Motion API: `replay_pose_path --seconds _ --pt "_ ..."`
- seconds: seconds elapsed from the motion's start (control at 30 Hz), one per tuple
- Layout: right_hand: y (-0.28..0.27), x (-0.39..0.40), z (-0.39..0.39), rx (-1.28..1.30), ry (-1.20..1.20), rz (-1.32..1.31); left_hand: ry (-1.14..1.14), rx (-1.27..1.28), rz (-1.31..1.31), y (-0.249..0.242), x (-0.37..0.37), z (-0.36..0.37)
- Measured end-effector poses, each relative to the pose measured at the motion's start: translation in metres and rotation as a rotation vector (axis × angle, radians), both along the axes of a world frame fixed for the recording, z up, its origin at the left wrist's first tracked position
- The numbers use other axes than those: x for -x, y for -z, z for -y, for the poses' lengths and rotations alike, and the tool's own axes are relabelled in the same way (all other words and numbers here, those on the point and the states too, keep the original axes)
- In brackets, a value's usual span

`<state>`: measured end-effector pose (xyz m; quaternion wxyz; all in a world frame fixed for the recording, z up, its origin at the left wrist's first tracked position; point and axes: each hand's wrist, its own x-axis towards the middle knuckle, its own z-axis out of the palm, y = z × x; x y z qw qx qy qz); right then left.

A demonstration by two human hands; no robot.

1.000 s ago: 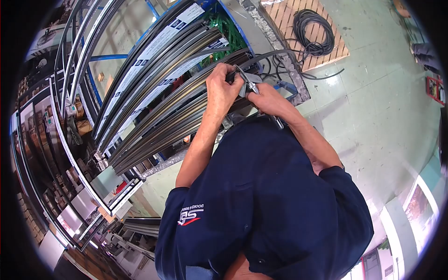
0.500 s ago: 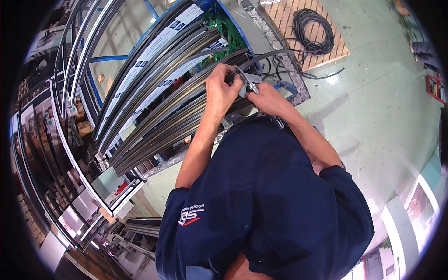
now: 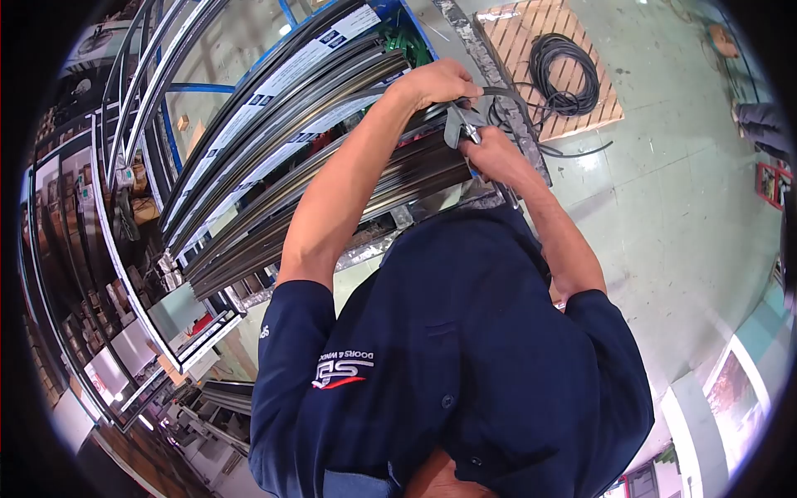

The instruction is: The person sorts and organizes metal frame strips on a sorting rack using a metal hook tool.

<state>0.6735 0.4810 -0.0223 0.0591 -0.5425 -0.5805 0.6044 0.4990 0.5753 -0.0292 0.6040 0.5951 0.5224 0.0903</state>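
My left hand [image 3: 438, 85] reaches out over the ends of the long profiles, fingers closed on a dark, flexible rubber strip [image 3: 501, 92]. The strip runs to the right from my fingers and curves down past the rack's end. Just below, my right hand [image 3: 496, 156] is wrapped round hand shears [image 3: 457, 124] with flat grey jaws and a silvery joint. Their jaws are right under my left fingers, close to the strip. The handles are mostly hidden in my right palm. Dark, long profiles [image 3: 332, 195] lie in a bundle beneath both hands.
A blue-framed rack [image 3: 421, 31] holds the profiles, some with white printed film. At the upper right, a coil of black cable [image 3: 564, 73] lies on a wooden pallet [image 3: 498, 33]. Large window frames [image 3: 116, 249] stand at left. A person's legs [image 3: 762, 124] show at far right.
My left hand has moved up and right along the strip, the arm stretching out. My right hand with the shears has shifted slightly right. The shears' grey jaws now show more plainly.
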Motion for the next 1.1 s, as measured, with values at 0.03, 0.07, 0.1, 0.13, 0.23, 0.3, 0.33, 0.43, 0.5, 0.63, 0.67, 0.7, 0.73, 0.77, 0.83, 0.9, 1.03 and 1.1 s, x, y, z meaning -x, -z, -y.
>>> replay_pose_path --seconds 0.03,0.07,0.1,0.13,0.23,0.3,0.33,0.43,0.5,0.63,0.67,0.7,0.73,0.77,0.83,0.9,1.03,1.1 --pt "0.000 0.000 -0.004 0.024 -0.001 0.001 0.037 -0.041 -0.051 0.004 -0.002 -0.005" --pt "0.002 0.001 -0.004 0.029 0.034 0.005 0.071 -0.081 -0.102 0.003 -0.004 -0.009" --pt "0.009 0.001 -0.004 0.037 0.047 -0.008 0.102 -0.118 -0.154 0.004 -0.006 -0.011" --pt "0.016 0.000 -0.002 0.048 0.057 -0.020 0.056 -0.137 -0.119 0.005 -0.008 -0.013" --pt "0.017 -0.008 0.000 0.120 0.042 -0.068 -0.059 -0.217 -0.026 -0.002 -0.020 -0.016" --pt "0.010 -0.022 -0.001 0.136 -0.026 -0.076 -0.093 -0.312 0.007 -0.015 -0.022 -0.020" --pt "0.004 -0.035 0.001 0.128 -0.078 -0.067 -0.097 -0.362 0.010 -0.021 -0.018 -0.019" --pt "0.004 -0.080 0.012 0.021 -0.037 -0.159 -0.113 -0.320 0.076 -0.069 0.006 0.014" --pt "0.015 -0.101 0.020 -0.065 0.212 -0.277 -0.124 -0.277 0.143 -0.095 0.022 0.051" --pt "0.000 -0.100 0.015 -0.233 0.417 -0.264 -0.076 -0.231 0.308 -0.100 0.029 0.132" --pt "0.006 -0.101 0.010 -0.225 0.345 -0.269 -0.100 -0.196 0.290 -0.098 0.027 0.148" --pt "0.013 -0.102 0.008 -0.215 0.276 -0.269 -0.122 -0.156 0.273 -0.096 0.025 0.162" --pt "0.021 -0.100 0.009 -0.175 0.242 -0.290 -0.173 -0.172 0.304 -0.092 0.025 0.175" --pt "0.027 -0.097 0.009 -0.136 0.210 -0.308 -0.215 -0.196 0.317 -0.097 0.026 0.184" --pt "0.034 -0.092 0.010 -0.093 0.155 -0.305 -0.273 -0.232 0.337 -0.113 0.034 0.195" --pt "0.040 -0.089 0.011 -0.083 0.118 -0.268 -0.280 -0.303 0.353 -0.125 0.051 0.208" --pt "0.043 -0.092 0.011 -0.128 0.145 -0.142 -0.368 -0.321 0.412 -0.145 0.094 0.241" --pt "0.034 -0.090 0.008 -0.149 0.095 -0.085 -0.423 -0.292 0.409 -0.153 0.119 0.259"
